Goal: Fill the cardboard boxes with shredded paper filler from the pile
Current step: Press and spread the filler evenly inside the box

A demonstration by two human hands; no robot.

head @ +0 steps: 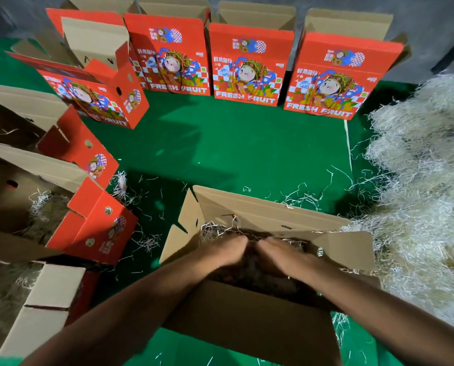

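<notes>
An open cardboard box (257, 207) stands right in front of me on the green floor, its flaps spread out. Both of my hands reach down into it side by side. My left hand (224, 250) and my right hand (284, 256) lie palm down with fingers stretched, pressing on the shredded paper (215, 229) inside. The fingertips are blurred and partly lost in the box's dark interior. A large pale pile of shredded paper filler (426, 194) lies on the floor to the right of the box.
Three red "FRESH FRUIT" boxes (249, 72) stand upright in a row at the back, flaps open. More red boxes (99, 225) line the left side, some holding filler. Loose paper strands (146, 241) lie scattered on the green floor (233, 143).
</notes>
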